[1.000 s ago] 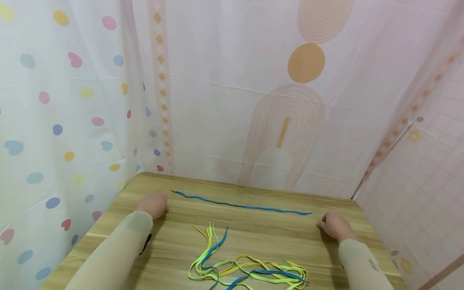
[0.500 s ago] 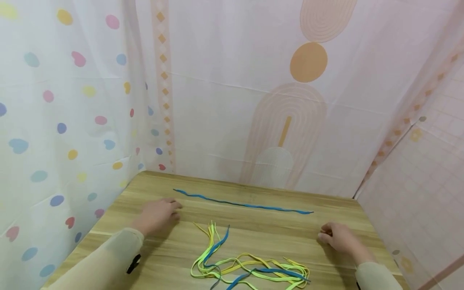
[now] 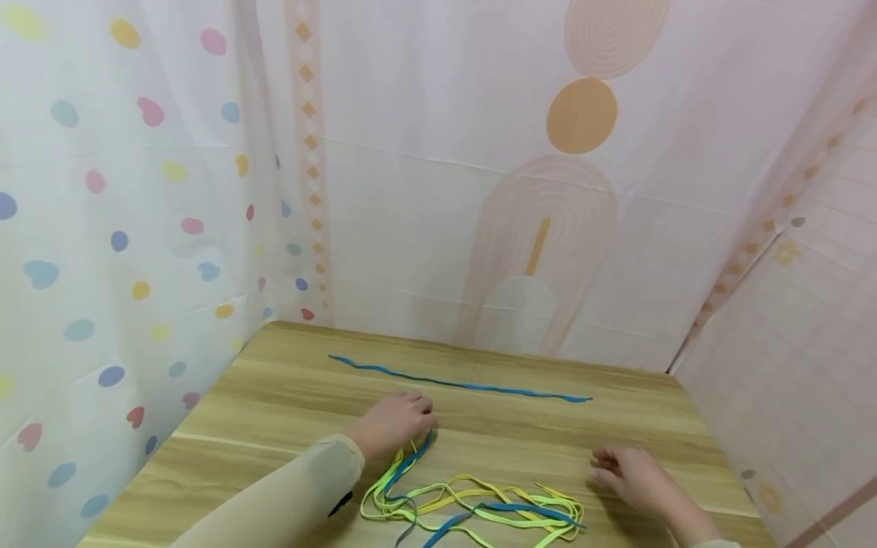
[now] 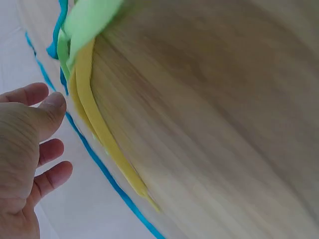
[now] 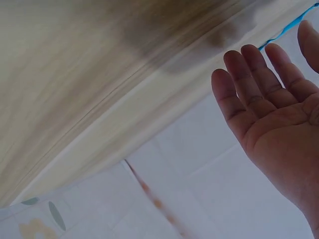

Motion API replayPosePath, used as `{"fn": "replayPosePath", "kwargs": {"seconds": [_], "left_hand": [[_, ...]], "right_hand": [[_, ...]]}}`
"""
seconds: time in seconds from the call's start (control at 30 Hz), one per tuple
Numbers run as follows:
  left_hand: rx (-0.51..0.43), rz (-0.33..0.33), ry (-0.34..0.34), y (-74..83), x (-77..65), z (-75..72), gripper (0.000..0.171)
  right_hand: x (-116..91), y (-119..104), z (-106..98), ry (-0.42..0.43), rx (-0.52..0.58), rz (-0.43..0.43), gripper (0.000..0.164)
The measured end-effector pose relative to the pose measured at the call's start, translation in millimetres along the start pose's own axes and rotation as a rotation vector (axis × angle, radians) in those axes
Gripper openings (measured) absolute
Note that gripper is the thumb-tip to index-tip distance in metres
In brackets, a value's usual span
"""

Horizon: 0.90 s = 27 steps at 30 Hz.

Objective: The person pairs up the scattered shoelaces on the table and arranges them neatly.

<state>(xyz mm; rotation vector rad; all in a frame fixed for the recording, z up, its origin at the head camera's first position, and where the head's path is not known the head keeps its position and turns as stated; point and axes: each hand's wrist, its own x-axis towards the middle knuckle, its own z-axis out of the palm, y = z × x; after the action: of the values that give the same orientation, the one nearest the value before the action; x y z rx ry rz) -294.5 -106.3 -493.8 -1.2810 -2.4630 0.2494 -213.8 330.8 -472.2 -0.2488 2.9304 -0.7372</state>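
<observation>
A blue shoelace (image 3: 460, 383) lies stretched out across the far part of the wooden table. Nearer the front is a loose bundle of yellow, lime-green and blue shoelaces (image 3: 479, 506). My left hand (image 3: 393, 425) is over the upper left ends of that bundle, its fingers loosely bent. In the left wrist view, a yellow lace (image 4: 107, 134) and a green lace (image 4: 92, 25) run beside the fingers, and nothing is gripped. My right hand (image 3: 633, 476) hovers to the right of the bundle. Its palm and relaxed fingers (image 5: 259, 79) hold nothing in the right wrist view.
The wooden table (image 3: 294, 396) meets a pale curtain (image 3: 411, 228) along its back edge. A dotted curtain (image 3: 137, 228) hangs on the left, and a checked one (image 3: 808, 342) on the right.
My left hand has moved right from the table's left side to the bundle's ends, its fingers loosening from a curl. My right hand has come nearer the front and loosened. The laces lie unchanged.
</observation>
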Motion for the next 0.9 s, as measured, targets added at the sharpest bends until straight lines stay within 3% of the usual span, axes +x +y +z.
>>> {"fn": "replayPosePath", "kwargs": {"seconds": [0.23,0.37,0.5,0.6,0.73,0.9], "left_hand": [[0.217,0.06,-0.081,7.0,12.1,3.4,0.014],[0.259,0.056,-0.103,5.6,9.9,6.2,0.008],[0.274,0.046,-0.107,5.1,6.3,6.7,0.01],[0.282,0.044,-0.11,5.4,4.3,5.2,0.009],[0.289,0.04,-0.11,5.5,5.1,3.6,0.01],[0.235,0.02,-0.104,6.2,7.2,6.3,0.011]], "right_hand": [[-12.2,-1.0,2.4,-0.003,0.03,0.012,0.044],[-14.7,-1.7,4.7,0.023,-0.011,-0.076,0.037],[-18.4,-3.3,8.9,0.036,-0.062,-0.223,0.019],[-20.4,-6.0,16.0,-0.042,0.009,-0.316,0.013],[-19.9,-12.8,26.7,-0.189,0.147,-0.349,0.017],[-17.5,-17.5,35.4,-0.226,0.179,-0.365,0.015]]}}
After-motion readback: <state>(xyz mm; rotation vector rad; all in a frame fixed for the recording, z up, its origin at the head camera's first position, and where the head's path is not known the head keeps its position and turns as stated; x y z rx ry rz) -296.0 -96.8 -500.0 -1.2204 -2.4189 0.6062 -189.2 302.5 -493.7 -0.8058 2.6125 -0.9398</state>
